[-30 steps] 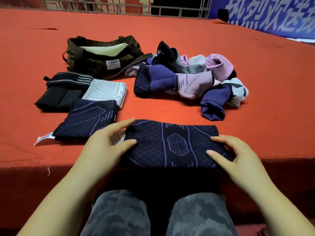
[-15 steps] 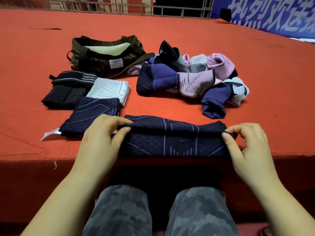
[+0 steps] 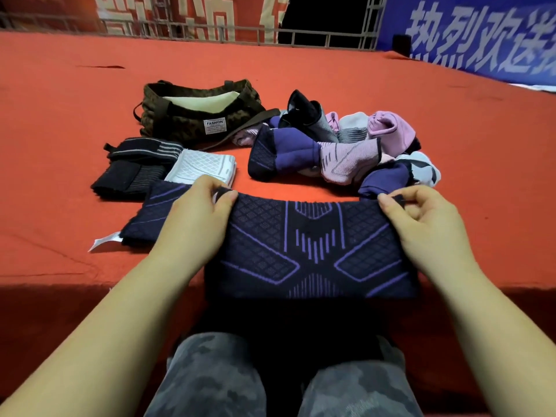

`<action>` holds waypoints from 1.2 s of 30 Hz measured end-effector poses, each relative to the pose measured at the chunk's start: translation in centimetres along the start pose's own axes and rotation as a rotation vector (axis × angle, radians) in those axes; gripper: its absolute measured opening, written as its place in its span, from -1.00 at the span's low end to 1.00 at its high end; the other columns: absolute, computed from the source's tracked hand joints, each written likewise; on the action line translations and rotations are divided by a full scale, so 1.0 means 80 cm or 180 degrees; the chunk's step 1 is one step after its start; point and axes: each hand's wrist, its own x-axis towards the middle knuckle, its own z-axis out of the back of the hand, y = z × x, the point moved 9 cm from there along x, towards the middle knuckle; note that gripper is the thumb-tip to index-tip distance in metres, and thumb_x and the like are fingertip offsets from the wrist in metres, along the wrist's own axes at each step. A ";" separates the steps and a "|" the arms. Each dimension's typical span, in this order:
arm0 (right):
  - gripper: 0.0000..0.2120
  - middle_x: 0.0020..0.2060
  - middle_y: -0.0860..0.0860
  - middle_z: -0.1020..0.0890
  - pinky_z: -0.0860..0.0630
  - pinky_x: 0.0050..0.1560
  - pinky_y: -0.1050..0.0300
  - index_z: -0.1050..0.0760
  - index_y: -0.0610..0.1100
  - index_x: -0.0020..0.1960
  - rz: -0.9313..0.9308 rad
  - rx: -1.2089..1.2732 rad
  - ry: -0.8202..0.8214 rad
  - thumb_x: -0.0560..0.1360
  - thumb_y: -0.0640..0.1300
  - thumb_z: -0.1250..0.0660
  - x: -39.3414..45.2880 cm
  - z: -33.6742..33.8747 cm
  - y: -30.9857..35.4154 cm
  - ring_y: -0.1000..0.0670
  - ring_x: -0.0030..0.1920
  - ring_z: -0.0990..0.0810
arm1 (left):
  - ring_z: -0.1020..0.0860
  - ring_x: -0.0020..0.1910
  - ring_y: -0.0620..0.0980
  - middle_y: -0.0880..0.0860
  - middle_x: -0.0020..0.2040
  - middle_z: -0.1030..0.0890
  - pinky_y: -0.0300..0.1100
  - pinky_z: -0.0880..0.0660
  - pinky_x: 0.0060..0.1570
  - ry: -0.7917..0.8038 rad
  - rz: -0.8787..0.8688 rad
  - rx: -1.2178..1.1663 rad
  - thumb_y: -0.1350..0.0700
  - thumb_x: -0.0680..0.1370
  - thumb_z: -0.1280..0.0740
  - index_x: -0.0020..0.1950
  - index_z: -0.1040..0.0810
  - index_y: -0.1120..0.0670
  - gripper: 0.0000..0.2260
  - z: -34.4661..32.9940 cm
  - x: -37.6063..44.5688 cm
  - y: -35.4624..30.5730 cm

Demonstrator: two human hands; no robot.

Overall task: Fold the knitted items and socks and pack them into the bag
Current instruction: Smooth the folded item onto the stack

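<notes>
Head view: a navy knitted item [image 3: 313, 251] is being pinched at its top corners by the left hand [image 3: 198, 218] and right hand [image 3: 421, 227], mid-fold. Next, it is probably being laid on the folded stack [image 3: 144, 218], left of centre.

Red felt-covered counter [image 3: 331, 73] fills most of the frame, front edge running across the lower middle. On it, upper centre-left: camo bag [image 3: 192, 115] with a "FASHION" label, mouth open, pale lining showing. Just below-left of the bag: folded black striped knit [image 3: 135, 164], with a folded white diamond-pattern knit [image 3: 204, 165] touching its right side. Below those: folded navy knit with purple lines [image 3: 150, 218], white tag [image 3: 103, 243] sticking out at its lower left. Centre-right: loose heap of socks [image 3: 340, 152] in purple, pink, grey, white and black, touching the bag's strap.
</notes>
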 end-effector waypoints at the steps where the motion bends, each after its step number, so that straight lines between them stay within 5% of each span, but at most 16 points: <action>1: -0.85 -0.44 -0.11 -0.52 -0.31 -0.34 0.20 -0.50 -0.11 -0.06 -0.0042 -0.0173 0.0028 0.49 -0.04 -0.37 0.009 -0.006 -0.001 0.01 -0.41 -0.44 | -0.48 0.11 0.05 0.03 0.02 -0.54 -0.22 -0.25 -0.05 0.0080 0.0101 0.0048 0.07 0.59 -0.24 0.09 -0.45 0.04 -0.90 -0.010 0.009 0.004; 4: -0.66 -0.10 -0.08 -0.59 -0.38 -0.04 0.20 -0.43 -0.12 0.22 -0.0235 -0.0797 0.0124 0.48 -0.10 -0.37 0.017 -0.028 -0.007 -0.10 -0.03 -0.56 | -0.36 0.33 0.17 0.19 0.35 -0.40 -0.08 -0.25 0.28 0.0356 0.0185 0.0436 0.11 0.57 -0.27 0.41 -0.29 0.12 -0.58 -0.041 0.020 0.008; 7: -0.57 0.22 -0.12 -0.51 -0.34 0.29 -0.03 -0.41 -0.13 0.32 0.0583 -0.1312 0.0375 0.47 -0.09 -0.34 -0.011 -0.074 0.021 -0.15 0.24 -0.46 | -0.29 0.41 0.16 0.17 0.44 -0.31 -0.03 -0.17 0.39 0.0225 -0.0705 0.0961 0.04 0.55 -0.24 0.47 -0.24 0.15 -0.48 -0.065 -0.003 -0.031; 9: -0.53 0.38 -0.10 -0.39 -0.19 0.41 -0.02 -0.34 -0.07 0.40 0.0746 -0.1594 0.1007 0.53 0.02 -0.22 -0.037 -0.119 0.018 -0.11 0.40 -0.31 | -0.25 0.45 0.11 0.16 0.48 -0.27 -0.01 -0.15 0.42 0.0605 -0.1191 0.1294 -0.08 0.56 -0.13 0.48 -0.25 0.12 -0.47 -0.103 -0.030 -0.044; 11: -0.46 0.53 -0.04 -0.10 0.05 0.49 0.00 -0.12 0.05 0.51 0.0357 -0.2065 0.1547 0.58 0.18 -0.07 -0.053 -0.141 -0.012 -0.04 0.52 -0.01 | -0.04 0.53 0.00 0.06 0.56 -0.06 -0.04 0.03 0.48 0.1239 -0.0985 0.1716 -0.17 0.61 -0.03 0.55 -0.08 0.01 -0.45 -0.138 -0.046 -0.019; 16: -0.29 0.55 0.01 0.13 0.20 0.49 -0.03 0.10 0.07 0.55 -0.0168 -0.2436 0.1598 0.51 0.36 0.07 -0.051 -0.112 -0.046 0.01 0.53 0.18 | 0.00 0.54 -0.02 0.02 0.57 -0.01 -0.10 0.04 0.47 0.1202 -0.0768 0.1985 -0.35 0.34 0.35 0.56 -0.01 0.04 -0.13 -0.120 -0.049 0.022; 20: -0.32 0.54 -0.06 0.13 0.26 0.48 -0.04 0.14 0.00 0.55 -0.0100 -0.2690 0.1580 0.55 0.31 0.12 -0.055 -0.114 -0.041 -0.02 0.53 0.19 | -0.55 0.15 0.25 0.23 0.22 -0.56 0.10 -0.50 0.10 0.0566 -0.0788 0.1622 -0.13 0.48 -0.08 0.23 -0.56 0.23 -0.45 -0.081 -0.056 0.022; 23: -0.40 0.55 -0.07 0.11 0.23 0.49 0.01 0.12 -0.03 0.55 0.0192 -0.2557 0.1713 0.61 0.19 0.10 -0.064 -0.132 -0.020 -0.02 0.53 0.16 | -0.50 0.15 0.18 0.15 0.18 -0.52 0.03 -0.43 0.13 0.0376 0.0023 0.1149 -0.03 0.45 -0.39 0.29 -0.48 0.12 -0.55 -0.048 -0.065 0.037; 28: -0.34 0.54 0.01 0.14 0.29 0.47 0.11 0.10 0.01 0.55 0.0755 -0.1859 0.2336 0.57 0.23 -0.04 -0.103 -0.182 0.033 0.07 0.52 0.21 | -0.48 0.27 0.10 0.11 0.29 -0.51 -0.08 -0.39 0.16 0.0646 0.0761 0.0764 0.00 0.43 -0.44 0.41 -0.27 0.07 -0.38 -0.045 -0.063 0.057; 30: -0.30 0.54 0.04 0.16 0.31 0.46 0.13 0.10 0.05 0.55 0.0859 -0.1648 0.2539 0.54 0.22 -0.14 -0.114 -0.198 0.049 0.10 0.52 0.23 | -0.57 0.14 0.02 0.06 0.16 -0.61 -0.06 -0.46 0.16 0.0803 0.0995 0.0292 0.09 0.38 -0.49 0.34 -0.40 0.09 -0.43 -0.049 -0.058 0.063; 33: -0.19 0.54 0.06 0.17 0.32 0.48 0.13 0.13 0.06 0.55 0.0972 -0.1465 0.2753 0.46 0.09 -0.26 -0.125 -0.211 0.063 0.12 0.51 0.24 | -0.61 -0.32 -0.18 -0.08 -0.34 -0.65 -0.14 -0.53 -0.15 0.0983 0.1274 -0.0574 0.22 0.35 -0.48 0.04 -0.55 0.03 -0.70 -0.054 -0.058 0.063; 36: -0.20 0.54 0.09 0.07 0.28 0.49 0.11 0.06 0.08 0.54 0.0682 -0.1179 0.2545 0.42 0.11 -0.25 -0.118 -0.195 0.059 0.14 0.52 0.17 | -0.59 -0.20 -0.02 -0.01 -0.26 -0.61 -0.11 -0.49 -0.09 0.0777 0.1021 -0.0310 0.17 0.36 -0.46 0.14 -0.51 0.01 -0.62 -0.043 -0.057 0.061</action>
